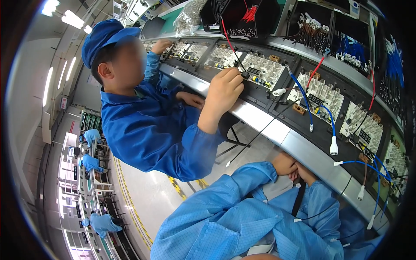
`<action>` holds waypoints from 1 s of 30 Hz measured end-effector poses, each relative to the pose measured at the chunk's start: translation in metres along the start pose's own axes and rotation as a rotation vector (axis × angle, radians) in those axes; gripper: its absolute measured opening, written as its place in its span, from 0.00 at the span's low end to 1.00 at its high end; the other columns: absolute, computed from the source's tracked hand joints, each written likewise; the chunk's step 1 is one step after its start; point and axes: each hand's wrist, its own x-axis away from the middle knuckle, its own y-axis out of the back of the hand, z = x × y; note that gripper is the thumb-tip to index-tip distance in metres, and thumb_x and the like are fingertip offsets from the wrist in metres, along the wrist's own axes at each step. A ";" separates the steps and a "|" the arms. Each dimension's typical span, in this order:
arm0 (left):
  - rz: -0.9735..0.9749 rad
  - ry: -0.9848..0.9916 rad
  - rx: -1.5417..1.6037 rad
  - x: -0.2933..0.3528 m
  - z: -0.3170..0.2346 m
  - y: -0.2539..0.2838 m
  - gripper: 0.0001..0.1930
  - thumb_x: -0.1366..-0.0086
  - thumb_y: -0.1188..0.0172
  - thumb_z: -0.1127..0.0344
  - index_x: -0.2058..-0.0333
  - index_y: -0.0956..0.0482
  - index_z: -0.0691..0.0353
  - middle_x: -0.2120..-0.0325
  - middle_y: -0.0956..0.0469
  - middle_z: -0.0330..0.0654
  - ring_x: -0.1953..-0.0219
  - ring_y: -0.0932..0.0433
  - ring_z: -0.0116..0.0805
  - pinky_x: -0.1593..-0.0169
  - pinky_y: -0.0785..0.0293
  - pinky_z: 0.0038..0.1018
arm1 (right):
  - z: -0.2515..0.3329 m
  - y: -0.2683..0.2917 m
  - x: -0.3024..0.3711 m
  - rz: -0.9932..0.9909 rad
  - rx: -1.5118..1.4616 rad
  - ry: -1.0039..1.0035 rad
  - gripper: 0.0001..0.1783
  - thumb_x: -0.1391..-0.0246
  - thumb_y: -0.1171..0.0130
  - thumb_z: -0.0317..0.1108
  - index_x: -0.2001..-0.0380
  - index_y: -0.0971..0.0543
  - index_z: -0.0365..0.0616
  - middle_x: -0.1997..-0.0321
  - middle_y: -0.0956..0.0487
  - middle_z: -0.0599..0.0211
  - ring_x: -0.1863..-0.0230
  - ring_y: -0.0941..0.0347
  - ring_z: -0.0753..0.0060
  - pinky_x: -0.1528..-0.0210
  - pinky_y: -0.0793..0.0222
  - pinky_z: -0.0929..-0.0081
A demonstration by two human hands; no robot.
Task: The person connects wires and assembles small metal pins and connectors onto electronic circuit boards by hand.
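My left hand (284, 164) and my right hand (306, 173) meet in front of me, just below the metal front edge (290, 145) of the workbench. The left fingers curl inward against the right hand, and nothing shows in them. My right fingers are mostly hidden where the hands overlap. Across the edge, nearest to my hands, lies a circuit board (331, 97) with clear round parts, a dark digit display and blue leads (331, 119) ending in white connectors. A similar board (362, 134) sits to its right. Neither hand touches a board.
At my left, a person in dark blue (147, 130) has one hand (223, 93) at another board (262, 71), by a black piece with a red lead. Behind the boards stand black bins of brown leads (307, 32) and blue leads (349, 47). A thin black wire (255, 136) hangs over the edge.
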 end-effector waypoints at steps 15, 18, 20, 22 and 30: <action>-0.005 0.028 0.046 0.009 0.012 0.004 0.18 0.54 0.48 0.63 0.64 0.22 0.67 0.66 0.23 0.57 0.62 0.25 0.56 0.54 0.28 0.40 | 0.026 -0.030 -0.009 -0.708 0.917 -1.106 0.32 0.36 0.70 0.48 0.84 0.27 0.39 0.87 0.25 0.60 0.88 0.31 0.74 0.83 0.34 0.80; -0.010 0.039 0.052 0.009 0.008 0.009 0.19 0.54 0.48 0.64 0.63 0.22 0.66 0.66 0.23 0.57 0.61 0.25 0.56 0.54 0.28 0.40 | 0.028 -0.021 0.001 -0.714 0.940 -1.094 0.32 0.36 0.70 0.49 0.83 0.27 0.39 0.87 0.25 0.59 0.88 0.30 0.73 0.83 0.34 0.80; 0.023 0.055 0.098 0.009 0.010 0.014 0.19 0.53 0.47 0.63 0.61 0.22 0.65 0.62 0.24 0.58 0.59 0.26 0.57 0.51 0.30 0.41 | 0.022 -0.017 -0.001 -0.723 0.958 -1.090 0.32 0.36 0.70 0.49 0.83 0.26 0.38 0.87 0.25 0.59 0.87 0.30 0.73 0.83 0.34 0.80; 0.014 0.044 0.116 0.008 0.008 0.016 0.20 0.52 0.47 0.63 0.60 0.23 0.65 0.61 0.25 0.58 0.57 0.26 0.57 0.51 0.30 0.41 | 0.016 -0.015 -0.003 -0.723 0.975 -1.088 0.32 0.36 0.70 0.49 0.83 0.26 0.38 0.86 0.25 0.59 0.87 0.30 0.73 0.83 0.34 0.80; 0.049 0.073 0.114 0.010 0.019 0.011 0.20 0.52 0.48 0.64 0.59 0.23 0.64 0.62 0.25 0.58 0.58 0.26 0.57 0.52 0.29 0.41 | 0.022 -0.033 -0.027 -0.689 0.891 -1.073 0.33 0.36 0.71 0.48 0.82 0.26 0.38 0.86 0.25 0.58 0.87 0.30 0.73 0.82 0.34 0.80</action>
